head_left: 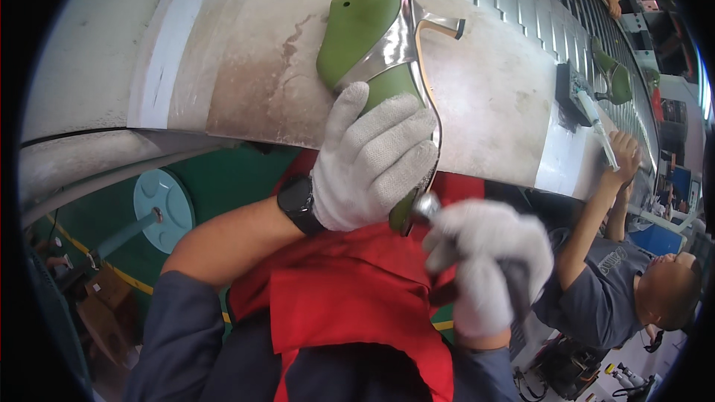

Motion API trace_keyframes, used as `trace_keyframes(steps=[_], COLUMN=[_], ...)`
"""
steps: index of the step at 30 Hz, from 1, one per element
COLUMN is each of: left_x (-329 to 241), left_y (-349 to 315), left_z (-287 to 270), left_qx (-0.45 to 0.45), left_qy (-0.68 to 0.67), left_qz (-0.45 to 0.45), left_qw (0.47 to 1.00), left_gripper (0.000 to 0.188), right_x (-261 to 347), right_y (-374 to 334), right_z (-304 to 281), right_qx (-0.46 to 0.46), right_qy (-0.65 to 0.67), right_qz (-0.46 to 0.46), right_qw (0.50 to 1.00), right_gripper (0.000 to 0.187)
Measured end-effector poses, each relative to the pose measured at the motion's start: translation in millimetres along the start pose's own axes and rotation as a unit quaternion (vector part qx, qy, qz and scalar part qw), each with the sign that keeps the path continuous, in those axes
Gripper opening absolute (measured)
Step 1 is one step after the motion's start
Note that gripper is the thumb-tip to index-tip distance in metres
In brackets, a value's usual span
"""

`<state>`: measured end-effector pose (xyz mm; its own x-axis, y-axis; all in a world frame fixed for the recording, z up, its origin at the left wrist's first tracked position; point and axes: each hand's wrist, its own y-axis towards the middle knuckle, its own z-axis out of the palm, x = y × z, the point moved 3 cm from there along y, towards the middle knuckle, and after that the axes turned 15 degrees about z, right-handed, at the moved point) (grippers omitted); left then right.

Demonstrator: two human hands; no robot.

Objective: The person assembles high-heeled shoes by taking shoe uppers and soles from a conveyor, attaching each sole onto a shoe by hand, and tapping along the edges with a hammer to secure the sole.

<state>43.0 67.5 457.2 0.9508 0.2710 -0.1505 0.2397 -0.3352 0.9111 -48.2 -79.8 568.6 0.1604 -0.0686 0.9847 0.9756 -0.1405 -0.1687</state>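
A green shoe last wearing a silver high-heeled shoe (pixel 395 41) lies on its side across the near edge of the worktable (pixel 253 52). Its thin heel points right, and its toe juts past the edge toward me. My left hand (pixel 376 156), in a white knit glove, is wrapped over the front part and grips it; the palm side is hidden. My right hand (pixel 488 253), gloved too and smeared by motion, is closed around a dark-handled hammer (pixel 427 207). The round metal head is beside the toe's sole; whether they touch I cannot tell.
A slatted metal conveyor (pixel 514 0) runs behind the table, carrying more green lasts (pixel 612 74). On the right, a co-worker (pixel 611 283) holds a white brush-like tool (pixel 598 130) near a dark box (pixel 572 93). A pale blue round stool (pixel 164 211) stands on the green floor at left.
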Motion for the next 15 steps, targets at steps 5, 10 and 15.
trace_keyframes(steps=[5,10,15], left_x=[4.1,22.7,74.7], left_y=[6.1,11.1,9.2], left_z=[-1.5,-53.4,-100.3], left_qx=[-0.002,-0.004,-0.186], left_qy=[0.010,-0.124,-0.294], left_qz=[0.024,-0.064,-0.421], left_qw=[1.000,0.990,0.838], left_gripper=[0.052,0.116,0.087], right_x=[5.1,1.9,-10.2], right_y=[61.3,101.8,48.4], right_z=[-21.8,-63.2,-44.1], right_qx=[-0.033,-0.144,-0.077], right_qy=[-0.131,-0.591,-0.123], right_qz=[-0.055,-0.209,0.007], right_qw=[0.989,0.766,0.989], right_gripper=[0.014,0.037,0.041])
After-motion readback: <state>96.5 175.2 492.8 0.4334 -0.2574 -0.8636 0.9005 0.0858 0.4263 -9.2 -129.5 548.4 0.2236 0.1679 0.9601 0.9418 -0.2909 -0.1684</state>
